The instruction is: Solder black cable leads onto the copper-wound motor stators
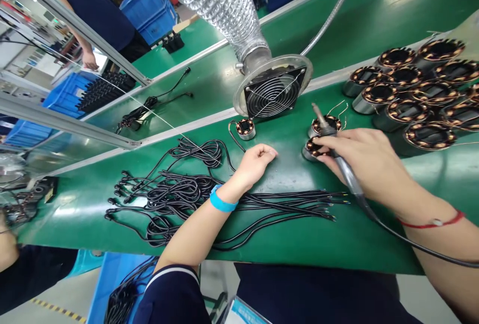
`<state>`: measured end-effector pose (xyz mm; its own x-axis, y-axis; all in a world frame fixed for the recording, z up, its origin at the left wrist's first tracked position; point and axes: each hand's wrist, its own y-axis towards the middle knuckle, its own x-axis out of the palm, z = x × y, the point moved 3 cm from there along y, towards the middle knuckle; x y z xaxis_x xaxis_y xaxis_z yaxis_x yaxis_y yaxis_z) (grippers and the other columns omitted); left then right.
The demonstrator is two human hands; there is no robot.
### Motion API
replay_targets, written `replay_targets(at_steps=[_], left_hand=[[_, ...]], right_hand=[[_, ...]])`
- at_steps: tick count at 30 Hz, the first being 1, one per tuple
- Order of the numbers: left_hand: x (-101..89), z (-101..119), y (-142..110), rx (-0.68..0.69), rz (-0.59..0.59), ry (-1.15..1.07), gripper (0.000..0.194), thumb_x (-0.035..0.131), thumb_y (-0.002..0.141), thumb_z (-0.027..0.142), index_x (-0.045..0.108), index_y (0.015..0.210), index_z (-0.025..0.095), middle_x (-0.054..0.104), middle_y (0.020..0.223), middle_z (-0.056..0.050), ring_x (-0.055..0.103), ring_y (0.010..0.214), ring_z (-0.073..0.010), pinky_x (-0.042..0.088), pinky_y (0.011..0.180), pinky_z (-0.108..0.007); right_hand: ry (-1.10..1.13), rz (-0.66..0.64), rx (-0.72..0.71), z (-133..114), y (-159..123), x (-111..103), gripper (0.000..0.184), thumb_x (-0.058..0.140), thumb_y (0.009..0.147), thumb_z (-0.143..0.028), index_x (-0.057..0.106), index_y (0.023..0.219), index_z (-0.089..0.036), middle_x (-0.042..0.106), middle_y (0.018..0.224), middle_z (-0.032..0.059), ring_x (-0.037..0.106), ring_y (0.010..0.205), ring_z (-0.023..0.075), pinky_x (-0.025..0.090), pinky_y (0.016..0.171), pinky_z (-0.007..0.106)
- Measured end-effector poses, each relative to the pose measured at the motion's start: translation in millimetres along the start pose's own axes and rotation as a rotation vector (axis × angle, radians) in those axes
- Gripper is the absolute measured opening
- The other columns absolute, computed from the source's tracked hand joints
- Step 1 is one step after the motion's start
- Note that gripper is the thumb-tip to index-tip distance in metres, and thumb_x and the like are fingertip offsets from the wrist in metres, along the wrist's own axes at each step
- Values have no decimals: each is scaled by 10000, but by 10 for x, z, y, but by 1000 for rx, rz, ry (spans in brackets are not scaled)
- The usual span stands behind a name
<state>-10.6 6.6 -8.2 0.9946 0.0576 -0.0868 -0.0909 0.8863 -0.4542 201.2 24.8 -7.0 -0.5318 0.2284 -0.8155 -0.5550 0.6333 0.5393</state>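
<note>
My right hand (361, 164) is closed around a soldering iron (348, 177), its tip pointing up and away to the left. The fingertips of that hand also touch a small wound motor stator (311, 150). Right behind it stands another stator (326, 125) with loose copper leads sticking up. My left hand (258, 162) is pinched over the bench, left of these stators, on a thin strand of solder wire. A pale line of this wire (175, 129) slants down from the upper left towards the hand. Beneath my left forearm lie bundled black cables (179, 189) with stripped ends pointing right.
A round fan hood (275, 92) on a silver duct (220, 5) hangs over the bench. One stator (245, 128) with a black cable sits below it. Several larger stators (419, 89) crowd the right. Another person's arm (7, 244) shows at far left, beside a blue bin (99, 284).
</note>
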Motion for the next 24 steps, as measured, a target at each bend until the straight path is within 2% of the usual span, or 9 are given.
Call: replay_targets(at_steps=[2, 5, 8, 11, 14, 18, 21, 24], left_hand=[[-1, -6, 12, 17, -14, 46, 186, 598, 841, 68, 646, 674, 136, 624, 680, 27, 519, 687, -82, 395, 709, -197], [-10, -5, 14, 23, -35, 77, 197, 597, 837, 84, 676, 666, 138, 672, 730, 3, 564, 760, -102, 412, 771, -216], [-20, 4, -1, 25, -49, 83, 220, 576, 847, 96, 690, 664, 141, 652, 689, 10, 551, 720, -94, 409, 757, -211], [-33, 3, -19, 10, -72, 70, 243, 539, 870, 124, 691, 681, 140, 556, 593, 34, 448, 581, -78, 363, 629, -206], [-45, -12, -16, -13, -113, 43, 235, 520, 887, 159, 666, 703, 140, 475, 556, 60, 348, 486, -66, 282, 526, -213], [-66, -34, 22, 37, -133, 97, 235, 497, 924, 212, 645, 752, 152, 453, 561, 68, 353, 482, -74, 282, 520, -211], [-73, -29, 31, 171, -129, 356, 217, 522, 915, 179, 632, 729, 162, 539, 628, 32, 490, 622, -111, 385, 641, -221], [-106, -6, 2, 230, -97, 760, 151, 549, 898, 144, 624, 770, 173, 672, 857, -47, 600, 838, -183, 447, 792, -283]], right_hand=[[-99, 2, 56, 87, -8, -63, 182, 518, 988, -292, 637, 1111, -232, 705, 883, 89, 627, 870, 279, 413, 723, 400], [-246, -12, 220, 299, -32, -131, 249, 516, 968, -337, 641, 1147, -216, 699, 803, 100, 580, 775, 293, 346, 633, 380], [-289, 2, 318, 431, -55, -173, 306, 529, 922, -356, 652, 1147, -190, 690, 753, 98, 557, 704, 280, 325, 595, 356], [-276, 21, 267, 367, -55, -181, 302, 526, 923, -357, 656, 1132, -182, 674, 723, 88, 547, 667, 267, 343, 586, 352], [-231, -2, 154, 166, -39, -141, 273, 470, 973, -348, 649, 1117, -199, 678, 750, 85, 561, 709, 273, 374, 607, 365], [-67, -86, -55, -112, -27, -76, 208, 465, 1002, -270, 640, 1104, -223, 691, 846, 78, 590, 799, 250, 398, 658, 351], [-21, -108, -81, -141, -43, -92, 224, 444, 995, -255, 649, 1087, -252, 681, 811, 63, 591, 783, 246, 389, 655, 349], [-119, -117, 13, 42, -63, -141, 241, 443, 986, -282, 655, 1095, -248, 703, 833, 92, 590, 769, 268, 381, 635, 368]])
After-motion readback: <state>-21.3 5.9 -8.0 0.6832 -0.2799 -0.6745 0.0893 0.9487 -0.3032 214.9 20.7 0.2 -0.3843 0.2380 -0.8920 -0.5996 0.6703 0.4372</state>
